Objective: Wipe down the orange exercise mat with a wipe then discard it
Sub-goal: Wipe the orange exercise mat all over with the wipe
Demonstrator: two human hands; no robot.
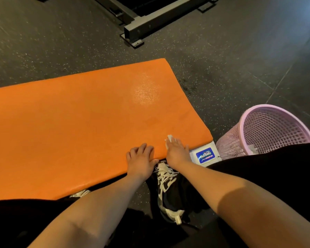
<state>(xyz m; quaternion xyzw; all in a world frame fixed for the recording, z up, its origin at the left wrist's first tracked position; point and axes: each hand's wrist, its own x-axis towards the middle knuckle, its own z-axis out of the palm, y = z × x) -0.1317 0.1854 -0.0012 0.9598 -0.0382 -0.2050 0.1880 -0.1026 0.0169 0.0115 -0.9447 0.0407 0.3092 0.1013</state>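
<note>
White wipe, thin and limp, probably damp, sits under my right hand at the mat's near corner. My fingers lie flat, pressing it down rather than pinching. My left hand rests loosely on the mat edge, holding nothing. I'd pinch the wipe's free edge to lift it. The bin is close by on the right.

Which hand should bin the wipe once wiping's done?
Right. The right hand has the wipe under it and is nearer the bin; the left hand just rests on the mat.
</note>
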